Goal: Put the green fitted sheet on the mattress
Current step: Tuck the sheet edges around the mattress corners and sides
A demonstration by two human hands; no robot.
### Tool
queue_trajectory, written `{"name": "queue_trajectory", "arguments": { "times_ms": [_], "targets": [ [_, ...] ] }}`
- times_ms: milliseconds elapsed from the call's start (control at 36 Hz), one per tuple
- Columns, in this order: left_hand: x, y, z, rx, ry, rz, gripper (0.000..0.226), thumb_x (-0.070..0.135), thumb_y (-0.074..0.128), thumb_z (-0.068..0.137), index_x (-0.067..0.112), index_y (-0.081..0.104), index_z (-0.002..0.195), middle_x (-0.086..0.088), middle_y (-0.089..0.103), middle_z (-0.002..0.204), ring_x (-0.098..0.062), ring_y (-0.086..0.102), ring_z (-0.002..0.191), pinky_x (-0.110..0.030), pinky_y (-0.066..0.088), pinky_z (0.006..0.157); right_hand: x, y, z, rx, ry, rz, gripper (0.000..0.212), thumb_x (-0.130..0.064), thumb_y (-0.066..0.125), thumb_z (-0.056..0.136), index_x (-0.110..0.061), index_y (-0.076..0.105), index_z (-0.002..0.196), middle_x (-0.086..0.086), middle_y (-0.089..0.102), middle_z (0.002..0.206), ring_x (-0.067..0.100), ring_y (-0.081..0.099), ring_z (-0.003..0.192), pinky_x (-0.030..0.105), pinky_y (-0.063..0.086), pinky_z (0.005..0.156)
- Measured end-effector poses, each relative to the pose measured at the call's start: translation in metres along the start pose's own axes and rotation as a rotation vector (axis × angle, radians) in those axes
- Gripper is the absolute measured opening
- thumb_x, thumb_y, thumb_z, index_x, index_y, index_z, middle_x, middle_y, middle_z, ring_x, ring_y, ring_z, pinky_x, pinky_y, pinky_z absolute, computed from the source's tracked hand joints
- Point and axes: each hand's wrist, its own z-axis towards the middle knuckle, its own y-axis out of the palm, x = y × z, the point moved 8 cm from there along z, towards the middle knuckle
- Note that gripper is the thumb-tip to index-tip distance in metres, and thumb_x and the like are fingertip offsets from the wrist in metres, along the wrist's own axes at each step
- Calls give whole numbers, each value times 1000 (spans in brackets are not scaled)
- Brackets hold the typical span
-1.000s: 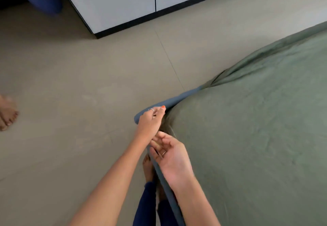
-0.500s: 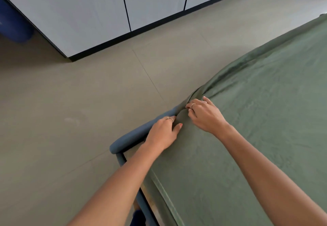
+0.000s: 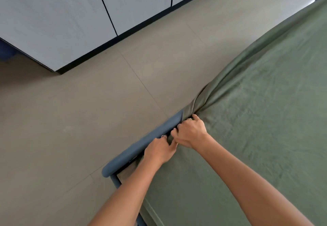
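The green fitted sheet [image 3: 256, 119] covers the mattress across the right of the view. Its edge bunches into folds at the side, just beyond my hands. My left hand [image 3: 159, 150] rests at the sheet's edge beside the blue bed frame rail [image 3: 141, 147], fingers curled into the fabric. Next to it, my right hand [image 3: 190, 132] grips the bunched sheet edge with curled fingers. The two hands touch each other. The mattress itself is hidden under the sheet.
The blue rail ends in a rounded corner [image 3: 107, 170] with a post going down. Beige tiled floor [image 3: 88, 119] lies to the left. White cabinets [image 3: 62, 22] with a black plinth stand at the back.
Both hands have closed in on the sheet's edge by the rail and now touch; my right hand's fingers have curled into the bunched fabric. The view has shifted closer.
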Motion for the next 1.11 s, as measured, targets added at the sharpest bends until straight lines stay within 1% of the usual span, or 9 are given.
{"name": "queue_trajectory", "arguments": {
  "times_ms": [222, 361, 472, 528, 611, 750, 889, 1000, 1111],
  "targets": [
    [-2, 13, 7, -57, 9, -39, 62, 63, 25, 93, 12, 58, 107, -8, 67, 107, -27, 62, 98, -38, 51, 79, 1, 12, 15, -49, 65, 71, 59, -42, 19, 95, -17, 69, 112, 1, 66, 117, 18, 52, 117, 38, 21, 106],
    [2, 16, 15, -94, 71, 37, 58, 55, 25, 97, 11, 53, 121, -9, 63, 118, -28, 59, 109, -35, 47, 81, 3, 6, 14, 11, 60, 96, 52, -37, 24, 96, -18, 70, 109, -1, 68, 112, 20, 53, 113, 38, 20, 106],
    [0, 22, 17, -234, -6, 35, 56, 50, 28, 99, 8, 46, 130, -15, 57, 129, -33, 54, 117, -37, 46, 91, -1, -1, 5, 171, 63, 162, 43, -30, 34, 88, -18, 74, 74, 0, 70, 73, 24, 58, 81, 40, 25, 97],
    [8, 18, 18, -340, 26, 48, 52, 43, 28, 102, 6, 41, 136, -16, 49, 139, -32, 48, 126, -36, 41, 98, 9, -5, 2, 277, 198, 157, 40, -31, 36, 74, -19, 65, 48, -2, 58, 48, 22, 57, 60, 38, 28, 91],
    [27, 2, 11, -463, 177, 201, 46, 31, 24, 104, 5, 34, 141, -17, 42, 143, -31, 43, 130, -33, 37, 103, 15, -8, -8, 373, 338, 218, 32, -30, 37, 64, -20, 58, 41, -7, 48, 41, 17, 55, 55, 38, 32, 98],
    [21, -48, -17, -555, 401, 293, 33, 32, 33, 101, 9, 54, 112, -15, 58, 126, -32, 51, 118, -33, 41, 91, -10, -22, -36, 563, 601, 390, 28, -15, 40, 69, -14, 67, 62, 2, 68, 77, 23, 67, 85, 33, 35, 98],
    [-9, -119, -11, -610, 481, 285, 41, 37, 32, 99, 9, 58, 84, -15, 65, 103, -34, 57, 107, -34, 44, 87, -49, -37, -65, 890, 966, 994, 34, -4, 47, 85, -4, 63, 115, 7, 61, 122, 25, 58, 109, 22, 36, 95],
    [-37, -159, 29, -531, 438, 288, 30, 23, 38, 101, 13, 56, 79, -19, 65, 97, -26, 60, 89, -39, 45, 86, -75, -35, -54, 836, 1226, 1636, 55, -21, 50, 97, -4, 32, 146, 8, 40, 148, 19, 36, 137, 22, 24, 110],
    [-30, -179, 49, -486, 433, 265, 27, 18, 41, 100, 17, 48, 74, -11, 54, 83, -18, 49, 75, -38, 45, 78, -82, -23, -36, 735, 1385, 1910, 65, -38, 41, 99, -6, 18, 151, 10, 28, 155, 22, 29, 142, 28, 22, 113]
  ]
}}
